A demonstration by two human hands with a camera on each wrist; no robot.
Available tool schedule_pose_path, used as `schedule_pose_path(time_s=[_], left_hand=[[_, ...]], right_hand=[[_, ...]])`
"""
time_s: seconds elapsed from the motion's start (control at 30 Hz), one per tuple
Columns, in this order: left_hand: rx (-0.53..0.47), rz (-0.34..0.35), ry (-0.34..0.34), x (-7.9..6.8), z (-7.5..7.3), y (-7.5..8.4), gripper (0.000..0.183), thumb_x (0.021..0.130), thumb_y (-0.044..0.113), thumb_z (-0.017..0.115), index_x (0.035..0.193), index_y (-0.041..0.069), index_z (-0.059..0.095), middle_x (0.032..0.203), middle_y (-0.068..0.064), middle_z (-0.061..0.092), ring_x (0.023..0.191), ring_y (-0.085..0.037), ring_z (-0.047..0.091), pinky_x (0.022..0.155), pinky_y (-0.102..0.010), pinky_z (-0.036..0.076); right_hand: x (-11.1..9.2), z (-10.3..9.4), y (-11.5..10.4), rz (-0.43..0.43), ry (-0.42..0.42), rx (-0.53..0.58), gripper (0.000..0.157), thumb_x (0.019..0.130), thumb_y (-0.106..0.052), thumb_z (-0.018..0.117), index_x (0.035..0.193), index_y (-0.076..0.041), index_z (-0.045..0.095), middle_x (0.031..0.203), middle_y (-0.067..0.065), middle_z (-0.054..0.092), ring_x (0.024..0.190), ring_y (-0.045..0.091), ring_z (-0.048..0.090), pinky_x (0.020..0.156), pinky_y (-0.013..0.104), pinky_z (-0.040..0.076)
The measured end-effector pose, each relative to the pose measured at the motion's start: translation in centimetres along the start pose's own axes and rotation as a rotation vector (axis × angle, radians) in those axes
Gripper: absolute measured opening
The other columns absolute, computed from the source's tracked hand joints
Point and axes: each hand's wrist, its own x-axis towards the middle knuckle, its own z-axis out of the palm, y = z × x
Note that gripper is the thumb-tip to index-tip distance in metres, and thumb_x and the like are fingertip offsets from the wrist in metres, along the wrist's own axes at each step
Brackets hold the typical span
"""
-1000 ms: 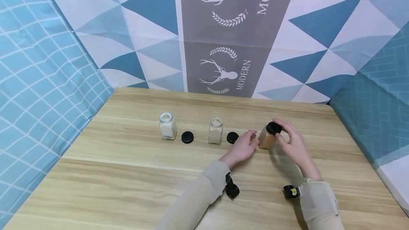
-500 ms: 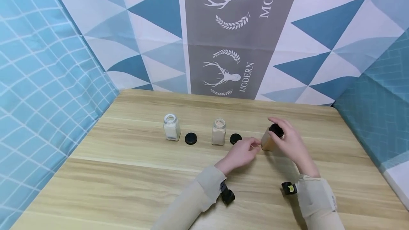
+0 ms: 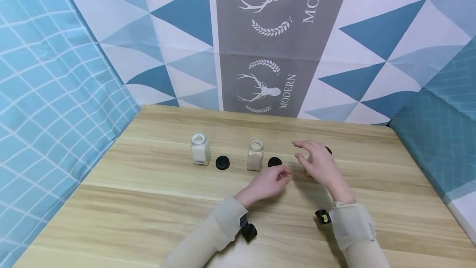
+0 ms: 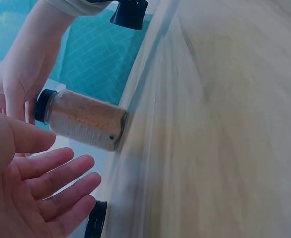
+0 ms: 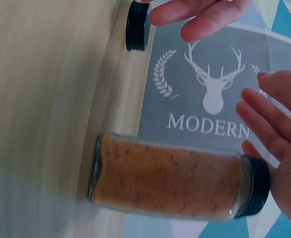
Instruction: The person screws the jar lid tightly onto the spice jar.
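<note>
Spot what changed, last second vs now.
The right hand let go of the black lid on the orange-filled jar and moved left. The left hand drew back left, away from that jar. Unchanged: that jar stands capped; the white-filled jar and beige-filled jar stand open, loose lids beside them.

Head view: from high and well back, facing forward and down; worktop (image 3: 148,202) across the lower half, printed backdrop (image 3: 186,32) above, left hand (image 3: 265,183) and right hand (image 3: 321,166) right of centre. Left wrist view: close, low, turned sideways, worktop filling the right of frame, right hand at upper left. Right wrist view: also sideways, nearer the orange-filled jar (image 5: 168,176), worktop at left, deer print (image 5: 214,89) behind. Wrist views share that jar and both hands.
</note>
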Motion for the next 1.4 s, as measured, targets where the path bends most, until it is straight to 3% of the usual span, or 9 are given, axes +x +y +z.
schedule_pose_path(time_s=[0.3,0.57,0.9,1.03,1.2,1.4], left_hand=[[-0.002,0.032,-0.010,-1.2,-1.3,-1.7,0.022,0.091,0.017,0.054,0.110,0.009,0.061,0.095,0.001,0.067,0.084,-0.003,0.059,0.073,-0.015,0.046],[-0.068,-0.010,-0.075,-1.6,-2.5,-2.8,0.022,0.090,0.015,0.054,0.109,0.008,0.062,0.090,0.002,0.067,0.071,-0.001,0.055,0.063,-0.017,0.045],[-0.048,-0.053,-0.139,-2.3,-5.0,-4.5,0.019,0.089,0.018,0.057,0.101,0.010,0.068,0.103,-0.001,0.066,0.093,-0.011,0.058,0.082,-0.026,0.046],[0.014,-0.135,-0.107,-2.5,-6.3,-5.0,0.012,0.085,0.021,0.061,0.089,0.013,0.070,0.088,0.003,0.068,0.080,-0.010,0.057,0.073,-0.027,0.045],[0.060,-0.260,-0.010,-2.5,-7.4,-5.3,0.008,0.079,0.019,0.067,0.078,0.011,0.067,0.073,0.003,0.064,0.063,-0.010,0.051,0.058,-0.023,0.041],[-0.033,-0.320,0.118,-2.0,-7.8,-6.2,0.025,0.076,0.014,0.070,0.093,0.003,0.057,0.084,-0.006,0.061,0.074,-0.016,0.056,0.068,-0.027,0.047]], right_hand=[[0.9,1.3,-1.5,-0.016,-0.031,0.129,0.033,0.082,-0.008,0.065,0.115,-0.007,0.061,0.108,0.008,0.064,0.104,0.026,0.057,0.087,0.043,0.045],[1.7,2.3,-2.1,0.054,-0.172,0.118,0.035,0.084,-0.011,0.063,0.118,-0.005,0.059,0.114,0.010,0.062,0.108,0.028,0.055,0.090,0.044,0.044],[2.0,4.5,-2.0,0.146,-0.293,0.091,0.038,0.082,-0.009,0.065,0.118,0.001,0.057,0.118,0.017,0.058,0.106,0.033,0.055,0.089,0.046,0.044],[2.1,5.4,-2.1,0.165,-0.353,0.065,0.040,0.082,-0.010,0.065,0.119,0.001,0.056,0.118,0.018,0.057,0.108,0.034,0.053,0.091,0.046,0.042],[2.4,5.9,-2.4,0.211,-0.410,0.032,0.041,0.082,-0.012,0.065,0.120,-0.002,0.056,0.120,0.018,0.056,0.113,0.034,0.051,0.094,0.047,0.040],[2.7,6.0,-2.3,0.224,-0.417,0.021,0.041,0.081,-0.010,0.066,0.120,-0.002,0.056,0.119,0.019,0.055,0.110,0.033,0.052,0.093,0.046,0.041]])
